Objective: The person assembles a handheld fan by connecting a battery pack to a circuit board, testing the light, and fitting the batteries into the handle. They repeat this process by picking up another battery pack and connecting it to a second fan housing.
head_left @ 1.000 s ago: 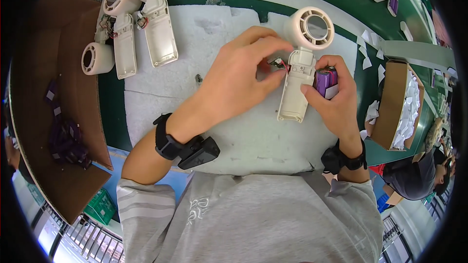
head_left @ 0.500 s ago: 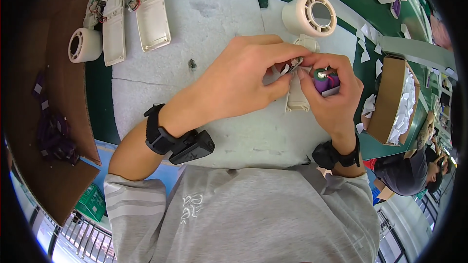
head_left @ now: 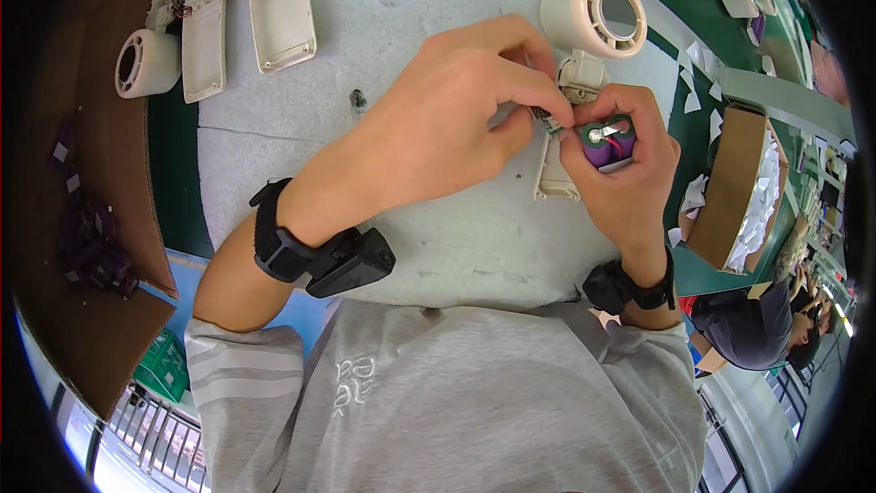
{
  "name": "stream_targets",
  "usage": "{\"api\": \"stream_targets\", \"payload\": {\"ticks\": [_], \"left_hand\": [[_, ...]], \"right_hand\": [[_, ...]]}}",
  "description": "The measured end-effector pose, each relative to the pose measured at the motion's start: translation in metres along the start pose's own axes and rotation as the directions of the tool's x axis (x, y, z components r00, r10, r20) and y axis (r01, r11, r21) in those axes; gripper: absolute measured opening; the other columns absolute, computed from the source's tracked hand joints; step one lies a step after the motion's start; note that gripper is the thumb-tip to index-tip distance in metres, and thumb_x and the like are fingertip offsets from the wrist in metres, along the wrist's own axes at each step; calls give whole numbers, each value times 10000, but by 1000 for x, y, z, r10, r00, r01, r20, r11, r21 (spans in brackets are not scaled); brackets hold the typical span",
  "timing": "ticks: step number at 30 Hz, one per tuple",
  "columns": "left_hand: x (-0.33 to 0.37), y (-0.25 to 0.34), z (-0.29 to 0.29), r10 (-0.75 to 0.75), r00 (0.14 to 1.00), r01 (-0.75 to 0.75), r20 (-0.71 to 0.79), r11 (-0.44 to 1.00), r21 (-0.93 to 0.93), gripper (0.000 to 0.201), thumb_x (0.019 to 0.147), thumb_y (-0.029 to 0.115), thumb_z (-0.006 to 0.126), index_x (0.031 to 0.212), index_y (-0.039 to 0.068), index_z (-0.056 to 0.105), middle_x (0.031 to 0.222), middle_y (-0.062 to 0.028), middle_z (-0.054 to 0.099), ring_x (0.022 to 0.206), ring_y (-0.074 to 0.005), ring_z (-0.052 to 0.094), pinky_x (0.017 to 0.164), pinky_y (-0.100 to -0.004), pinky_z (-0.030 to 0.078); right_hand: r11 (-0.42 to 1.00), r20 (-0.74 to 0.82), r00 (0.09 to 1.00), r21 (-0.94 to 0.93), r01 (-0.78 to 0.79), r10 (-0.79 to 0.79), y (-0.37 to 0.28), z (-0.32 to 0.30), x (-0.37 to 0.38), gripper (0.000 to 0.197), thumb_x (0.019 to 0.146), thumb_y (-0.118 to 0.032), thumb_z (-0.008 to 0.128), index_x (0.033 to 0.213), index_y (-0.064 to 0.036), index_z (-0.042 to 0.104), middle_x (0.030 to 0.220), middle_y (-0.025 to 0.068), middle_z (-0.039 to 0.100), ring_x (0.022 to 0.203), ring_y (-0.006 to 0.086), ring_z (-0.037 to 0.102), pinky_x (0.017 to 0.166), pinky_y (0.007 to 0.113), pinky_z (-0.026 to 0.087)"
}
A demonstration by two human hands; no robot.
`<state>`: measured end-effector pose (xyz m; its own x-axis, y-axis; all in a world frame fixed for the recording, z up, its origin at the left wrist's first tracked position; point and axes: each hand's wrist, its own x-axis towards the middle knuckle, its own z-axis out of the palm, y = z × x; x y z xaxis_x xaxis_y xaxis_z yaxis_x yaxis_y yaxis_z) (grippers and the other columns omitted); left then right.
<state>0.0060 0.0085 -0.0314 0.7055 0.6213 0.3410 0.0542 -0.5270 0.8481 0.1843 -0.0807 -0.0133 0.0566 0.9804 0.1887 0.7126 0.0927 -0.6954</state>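
My left hand (head_left: 461,114) is closed, its fingertips pinching at a small green circuit board (head_left: 550,121). Against that board rest the thumb and forefinger of my right hand (head_left: 630,196), which is wrapped round a purple battery pack (head_left: 599,152). The pack's cell ends face up, with a metal strip and a red wire on them. Under both hands lies a cream plastic housing (head_left: 557,184), partly covered by my fingers. Its round fan head (head_left: 595,16) sits just beyond them. Fingers hide part of the board and any wires there.
A white foam mat (head_left: 365,173) covers the green table. Cream fan housings (head_left: 203,32) lie at the far left. A cardboard box (head_left: 109,192) at left holds purple battery packs (head_left: 96,242). At right, a smaller box (head_left: 725,187) holds white paper pieces. Another person (head_left: 753,324) is beyond it.
The left fingers have shifted on the circuit board, showing its green face. The battery pack has turned slightly, so more of its cell ends shows. The view has shifted a little.
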Motion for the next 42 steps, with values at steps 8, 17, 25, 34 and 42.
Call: {"api": "stream_targets", "payload": {"ticks": [8, 17, 25, 34, 42], "left_hand": [[0, 9, 6, -36, 999, 37, 9, 999, -26, 311, 683, -111, 614, 951, 37, 666, 978, -85, 611, 766, -226, 617, 679, -285, 511], [5, 3, 10, 50, 998, -53, -38, 993, -103, 289, 683, -128, 624, 914, 43, 657, 895, -76, 650, 789, -217, 645, 678, -288, 532], [4, 3, 3, -27, 996, 32, 80, 997, -65, 286, 692, -128, 600, 920, 36, 657, 913, -72, 649, 798, -204, 639, 718, -268, 533], [4, 5, 2, -157, 982, 178, 108, 960, -218, 222, 729, -78, 654, 922, 33, 659, 914, -58, 642, 821, -185, 619, 724, -251, 518], [5, 5, 2, -68, 996, 78, 63, 984, -161, 217, 735, 93, 786, 914, 42, 674, 888, -68, 648, 780, -185, 615, 686, -269, 497]], "right_hand": [[995, 17, 998, -79, 64, -62, -2, -1, 1, 274, 715, -2, 716, 921, -50, 543, 801, 32, 641, 689, 78, 612, 668, 223, 494], [999, -42, 999, -39, 20, -22, -2, 4, 1, 300, 655, -3, 743, 899, -53, 574, 789, 53, 625, 687, 170, 618, 647, 264, 500], [982, -179, 983, 173, 78, -46, 10, -7, -2, 285, 763, -15, 705, 987, -62, 534, 781, 67, 628, 739, 136, 603, 680, 243, 482], [547, -48, 973, 833, -87, 228, 27, -39, -4, 376, 988, -413, 449, 1066, -47, 486, 1027, 159, 593, 664, 152, 500, 618, 259, 445], [219, 139, 864, 936, -274, 484, 11, -18, -1, 354, 971, -391, 536, 1054, -53, 474, 1098, 123, 537, 832, 169, 590, 605, 261, 490]]}}
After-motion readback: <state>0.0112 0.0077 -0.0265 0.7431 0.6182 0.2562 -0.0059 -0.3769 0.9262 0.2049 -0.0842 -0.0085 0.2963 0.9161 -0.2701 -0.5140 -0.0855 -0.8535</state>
